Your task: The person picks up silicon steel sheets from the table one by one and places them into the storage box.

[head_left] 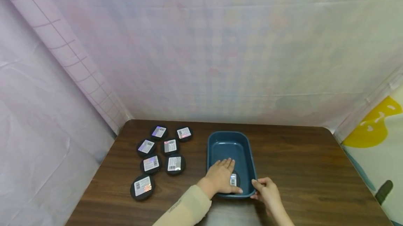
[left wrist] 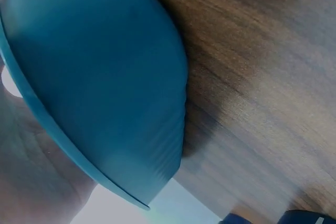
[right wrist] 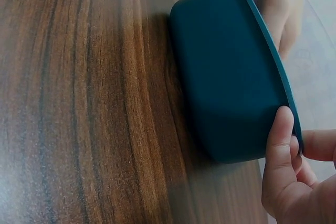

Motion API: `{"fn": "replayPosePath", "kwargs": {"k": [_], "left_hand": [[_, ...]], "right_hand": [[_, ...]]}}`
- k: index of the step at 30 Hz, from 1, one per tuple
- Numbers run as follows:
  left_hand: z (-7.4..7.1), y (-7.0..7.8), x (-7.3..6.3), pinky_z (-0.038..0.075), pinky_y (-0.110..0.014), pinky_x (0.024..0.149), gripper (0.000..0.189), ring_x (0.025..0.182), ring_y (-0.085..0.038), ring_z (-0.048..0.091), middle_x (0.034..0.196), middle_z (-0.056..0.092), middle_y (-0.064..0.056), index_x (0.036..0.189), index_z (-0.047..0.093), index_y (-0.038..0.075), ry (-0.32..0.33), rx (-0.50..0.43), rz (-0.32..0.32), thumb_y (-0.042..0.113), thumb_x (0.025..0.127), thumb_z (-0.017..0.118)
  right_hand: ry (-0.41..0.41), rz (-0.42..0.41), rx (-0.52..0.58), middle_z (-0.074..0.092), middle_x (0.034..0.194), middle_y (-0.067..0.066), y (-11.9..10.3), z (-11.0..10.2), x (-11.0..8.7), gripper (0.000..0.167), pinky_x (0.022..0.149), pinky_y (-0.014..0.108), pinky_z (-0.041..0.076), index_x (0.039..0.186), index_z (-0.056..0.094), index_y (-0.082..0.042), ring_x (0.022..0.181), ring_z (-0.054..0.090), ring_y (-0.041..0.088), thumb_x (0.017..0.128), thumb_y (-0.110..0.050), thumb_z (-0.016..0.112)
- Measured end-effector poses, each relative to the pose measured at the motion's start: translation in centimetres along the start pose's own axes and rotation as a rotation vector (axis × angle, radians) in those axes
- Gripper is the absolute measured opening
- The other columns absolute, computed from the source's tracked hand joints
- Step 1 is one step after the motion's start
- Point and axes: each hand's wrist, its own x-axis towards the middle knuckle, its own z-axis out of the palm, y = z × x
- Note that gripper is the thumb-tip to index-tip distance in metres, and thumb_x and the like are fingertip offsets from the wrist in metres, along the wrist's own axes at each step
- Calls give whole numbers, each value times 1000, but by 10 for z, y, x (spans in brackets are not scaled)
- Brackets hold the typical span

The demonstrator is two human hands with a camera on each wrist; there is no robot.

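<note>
A deep blue rectangular tray (head_left: pixel 228 150) stands on the table, its long side running away from me. My left hand (head_left: pixel 220 177) reaches over its near left rim with fingers extended, down beside a round black disc (head_left: pixel 233 179) with a white barcode label. The disc lies inside the near end of the tray, partly covered by the hand. At the near right corner, my right hand (head_left: pixel 267 191) pinches the tray's rim between thumb and fingers; the right wrist view shows the thumb (right wrist: pixel 281 135) against the outer wall.
Several more black discs, such as the nearest one (head_left: pixel 142 187), lie label-up in loose rows left of the tray. The brown wooden table (head_left: pixel 299 170) extends to the right. A pale patterned curtain (head_left: pixel 220 61) hangs behind its far edge.
</note>
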Motion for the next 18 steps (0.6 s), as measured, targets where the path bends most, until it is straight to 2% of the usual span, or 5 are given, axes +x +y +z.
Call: {"fn": "replayPosePath", "kwargs": {"k": [6, 18], "left_hand": [[-2, -1, -3, 19, -36, 112, 102, 140, -21, 21, 152, 24, -10, 146, 28, 7, 2, -10, 16, 76, 74, 49], [-10, -5, -11, 11, -42, 114, 105, 142, -21, 13, 155, 15, -10, 148, 22, 8, 29, -18, 2, 77, 74, 47]], "right_hand": [[3, 0, -7, 46, 67, 5, -1, 1, -1, 23, 51, 29, 54, 98, 44, 14, 56, 49, 13, 89, -3, 57], [13, 4, -12, 46, 66, 6, -3, 1, -3, 24, 50, 27, 53, 99, 44, 14, 54, 50, 13, 88, -2, 57]]}}
